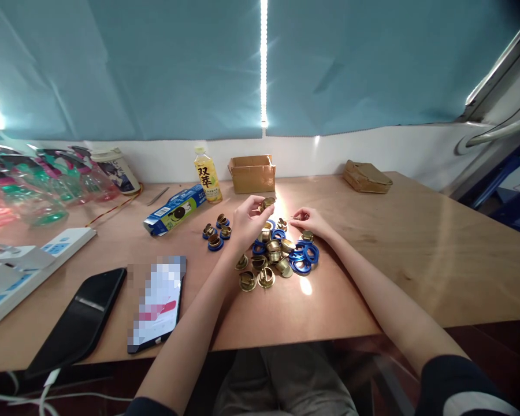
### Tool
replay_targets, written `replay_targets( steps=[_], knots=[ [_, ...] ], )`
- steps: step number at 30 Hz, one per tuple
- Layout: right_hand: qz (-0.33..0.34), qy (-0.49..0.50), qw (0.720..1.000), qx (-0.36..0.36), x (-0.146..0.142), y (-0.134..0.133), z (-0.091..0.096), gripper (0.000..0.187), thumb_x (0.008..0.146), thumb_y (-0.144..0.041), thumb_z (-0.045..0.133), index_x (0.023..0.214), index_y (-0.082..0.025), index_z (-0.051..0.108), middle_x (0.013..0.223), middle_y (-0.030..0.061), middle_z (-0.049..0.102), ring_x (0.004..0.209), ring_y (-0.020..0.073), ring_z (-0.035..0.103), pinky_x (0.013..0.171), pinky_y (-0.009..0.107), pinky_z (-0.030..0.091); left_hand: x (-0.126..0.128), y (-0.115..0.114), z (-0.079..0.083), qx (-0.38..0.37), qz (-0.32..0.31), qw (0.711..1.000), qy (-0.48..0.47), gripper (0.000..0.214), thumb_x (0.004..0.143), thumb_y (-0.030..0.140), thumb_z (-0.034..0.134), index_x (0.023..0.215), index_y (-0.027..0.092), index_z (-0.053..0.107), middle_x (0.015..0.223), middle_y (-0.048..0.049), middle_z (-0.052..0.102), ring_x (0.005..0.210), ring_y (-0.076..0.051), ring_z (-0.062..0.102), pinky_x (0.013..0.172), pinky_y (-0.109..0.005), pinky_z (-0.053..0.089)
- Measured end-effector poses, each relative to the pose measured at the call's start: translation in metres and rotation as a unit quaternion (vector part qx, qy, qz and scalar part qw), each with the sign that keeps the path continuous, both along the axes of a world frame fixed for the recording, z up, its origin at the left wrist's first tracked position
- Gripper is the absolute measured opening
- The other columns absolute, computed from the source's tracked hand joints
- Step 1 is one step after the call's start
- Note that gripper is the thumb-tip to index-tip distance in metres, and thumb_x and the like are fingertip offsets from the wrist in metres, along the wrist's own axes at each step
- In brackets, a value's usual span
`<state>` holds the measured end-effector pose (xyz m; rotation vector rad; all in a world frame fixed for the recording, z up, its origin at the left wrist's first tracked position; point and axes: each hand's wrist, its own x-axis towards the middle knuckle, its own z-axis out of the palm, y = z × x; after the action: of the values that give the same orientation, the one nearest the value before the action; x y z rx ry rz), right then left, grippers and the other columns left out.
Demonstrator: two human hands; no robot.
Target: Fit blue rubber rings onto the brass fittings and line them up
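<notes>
Raised over the pile, my left hand (250,218) is closed with a round brass fitting (267,203) between thumb and fingers. My right hand (311,222) is pinched at the pile's right side; whatever its fingertips hold is too small to name. Just left of those fingertips sits another brass piece (282,224). Below both hands lie several cup-shaped brass fittings (266,277) in a heap. Blue rings (302,257) are gathered at the heap's right. Several brass fittings seated in blue rings (215,241) stand apart on the left.
Behind the pile are an open cardboard box (253,176), a yellow drink bottle (208,176) and a blue carton (175,210). Two phones (80,315) and a power strip (39,271) lie left, with spray bottles (34,185) beyond. A brown package (367,177) rests at the back right.
</notes>
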<state>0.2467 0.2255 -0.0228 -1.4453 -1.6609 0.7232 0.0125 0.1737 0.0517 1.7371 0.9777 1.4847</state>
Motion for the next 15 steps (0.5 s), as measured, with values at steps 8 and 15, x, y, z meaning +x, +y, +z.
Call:
replay_targets(
  steps=[8, 15],
  knots=[
    [-0.004, 0.004, 0.999, 0.036, -0.0027, 0.0010, -0.0002, 0.030, 0.061, -0.035, 0.081, 0.078, -0.018, 0.063, 0.059, -0.0055, 0.050, 0.057, 0.0123, 0.045, 0.053, 0.024, 0.035, 0.0004, 0.0023, -0.0021, -0.006, -0.006, 1.000, -0.006, 0.020, 0.080, 0.034, 0.074, 0.088, 0.018, 0.067, 0.087, -0.0051, 0.071, 0.080, -0.019, 0.070, 0.070, -0.029, 0.057],
    [-0.012, 0.015, 0.999, 0.041, -0.0032, 0.0003, 0.0001, 0.024, 0.064, -0.035, 0.079, 0.071, -0.019, 0.062, 0.059, -0.0037, 0.054, 0.058, 0.0129, 0.046, 0.053, 0.024, 0.035, 0.0028, -0.0009, -0.0007, -0.024, -0.012, 1.000, -0.015, 0.019, 0.078, 0.033, 0.075, 0.086, 0.018, 0.066, 0.085, -0.0045, 0.071, 0.078, -0.018, 0.069, 0.067, -0.027, 0.054]
  ],
)
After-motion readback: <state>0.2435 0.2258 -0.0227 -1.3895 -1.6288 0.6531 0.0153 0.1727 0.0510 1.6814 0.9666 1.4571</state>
